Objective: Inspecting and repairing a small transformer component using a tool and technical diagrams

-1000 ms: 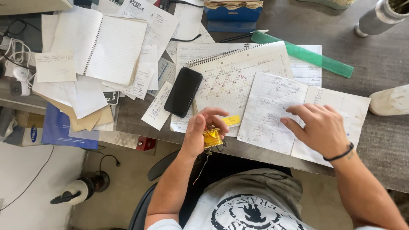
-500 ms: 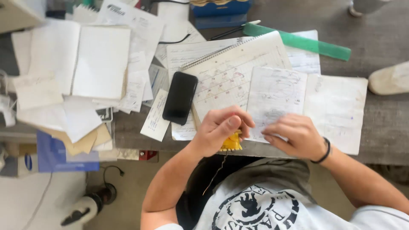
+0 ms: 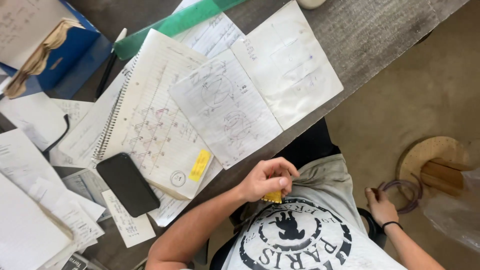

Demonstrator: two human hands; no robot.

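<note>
My left hand (image 3: 267, 180) is drawn back from the desk to my chest and pinches a small yellow object (image 3: 273, 196) against my grey printed shirt. My right hand (image 3: 381, 205), with a black band on the wrist, hangs low at my right side by the chair's edge, next to a coil of purple cord (image 3: 406, 194) on the floor. Whether its fingers grip anything is hidden. On the desk in front lie an open notebook with pencil sketches (image 3: 235, 100) and a spiral notebook (image 3: 150, 125) bearing a yellow sticky note (image 3: 200, 165).
A black phone (image 3: 127, 184) lies left of the spiral notebook among loose papers (image 3: 30, 160). A green ruler (image 3: 175, 22), a pen (image 3: 107, 70) and a blue folder (image 3: 70, 50) sit further back. A round wooden stool (image 3: 435, 160) and a clear plastic bag (image 3: 450, 215) stand on the floor at right.
The view has swung and tilted down. My left hand pulled the yellow object from the desk edge to my chest. My right hand left the open notebook and dropped beside the chair.
</note>
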